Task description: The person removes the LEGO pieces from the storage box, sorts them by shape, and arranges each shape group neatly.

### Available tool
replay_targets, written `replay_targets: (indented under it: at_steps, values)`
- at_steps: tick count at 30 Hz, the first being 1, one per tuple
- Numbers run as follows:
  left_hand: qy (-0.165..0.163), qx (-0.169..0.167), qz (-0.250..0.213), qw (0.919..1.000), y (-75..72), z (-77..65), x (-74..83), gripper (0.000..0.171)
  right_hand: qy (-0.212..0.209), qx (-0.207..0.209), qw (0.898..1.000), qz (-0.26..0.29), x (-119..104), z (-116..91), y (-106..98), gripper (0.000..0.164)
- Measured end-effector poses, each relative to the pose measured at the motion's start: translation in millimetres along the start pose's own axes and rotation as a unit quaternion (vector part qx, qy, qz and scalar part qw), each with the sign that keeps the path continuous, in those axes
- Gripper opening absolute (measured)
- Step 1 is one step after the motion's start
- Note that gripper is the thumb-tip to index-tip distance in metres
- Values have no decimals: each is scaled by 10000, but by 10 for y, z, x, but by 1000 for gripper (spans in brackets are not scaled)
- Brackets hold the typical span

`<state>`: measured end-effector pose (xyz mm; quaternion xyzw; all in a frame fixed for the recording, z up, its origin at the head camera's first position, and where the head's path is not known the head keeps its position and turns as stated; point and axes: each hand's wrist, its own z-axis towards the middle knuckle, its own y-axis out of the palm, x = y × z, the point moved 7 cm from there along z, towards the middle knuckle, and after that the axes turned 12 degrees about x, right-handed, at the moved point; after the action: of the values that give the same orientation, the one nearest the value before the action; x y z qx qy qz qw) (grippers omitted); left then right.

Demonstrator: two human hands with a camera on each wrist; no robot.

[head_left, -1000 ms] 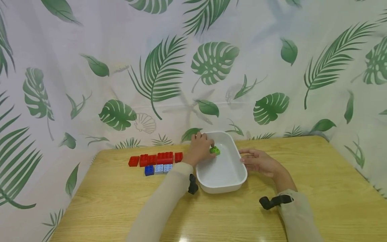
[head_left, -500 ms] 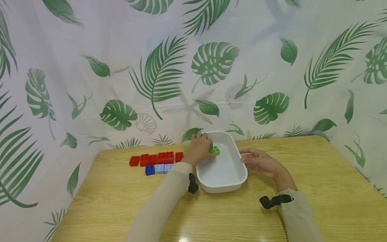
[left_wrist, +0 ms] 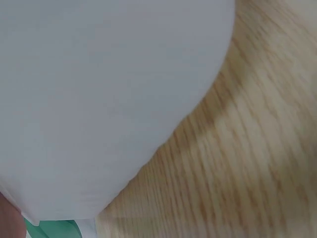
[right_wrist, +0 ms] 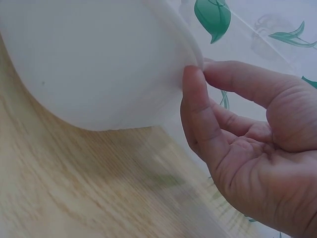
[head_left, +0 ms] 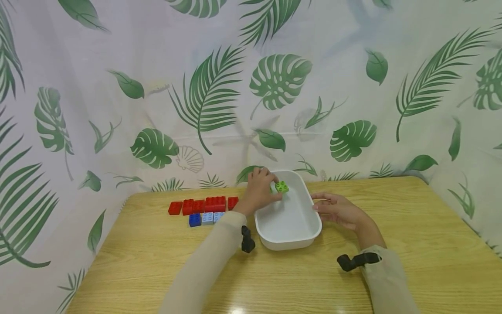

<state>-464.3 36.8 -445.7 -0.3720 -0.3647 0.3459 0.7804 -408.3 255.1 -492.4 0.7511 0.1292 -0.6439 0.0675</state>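
Note:
My left hand [head_left: 259, 190] reaches over the left side of a white plastic tray [head_left: 289, 222]. Thumb and finger hold a light green toy building brick [head_left: 281, 187] by its edges, studs up, at the tray's far end. A second bit of green shows between the fingers; whether it is another brick I cannot tell. At the opposite side my right hand [head_left: 337, 210] pinches the tray's rim with its fingertips. In the right wrist view, the right hand [right_wrist: 257, 144] meets the tray [right_wrist: 99, 64] at its edge. Only the tray's outer wall [left_wrist: 99, 99] fills most of the left wrist view.
Left of the tray, several red bricks [head_left: 215, 204] stand in a row. In front of them are a blue brick [head_left: 195, 220] and two pale blue bricks [head_left: 208, 218]. A leaf-patterned cloth [head_left: 223, 91] hangs behind the wooden table [head_left: 298, 279].
My left hand has shifted the green brick slightly toward the tray's far end, and more of the brick shows. The right hand and tray have stayed in place.

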Motion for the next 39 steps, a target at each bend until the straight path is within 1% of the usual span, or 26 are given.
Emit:
replay_targets:
  at_steps: [5,8,11,17,21,26,30,34,39]
  values:
    - [-24,155,-108,9998,-48,-29,-13,39,11,-10,10000,-16,-8,0,11,56]
    - [0,148,-102,9998,-104,-62,6,38,17,-11,10000,-10,-12,3,15,56]
    - [62,71,-143,9999,-180,-94,34,37,9,-32,10000,21,-10,10,15,56]
    - [372,89,-216,9990,-452,-145,89,34,-16,-59,9999,79,-19,15,21,55]
    - [423,78,-293,9986,-641,-204,69,34,-33,-96,9999,79,-25,8,28,55]
    - [347,181,-342,9986,-889,-296,-47,33,-47,-78,10000,30,-37,1,39,56]
    - [273,255,-225,9990,-1066,-375,-197,33,-55,-74,10000,9,-31,2,38,56]
    - [122,227,-144,9996,-1217,-471,-359,32,-45,-58,10000,-2,-21,4,25,55]
    - [-87,199,-13,9998,-1388,-622,-558,32,-65,-60,10000,32,-7,7,22,54]
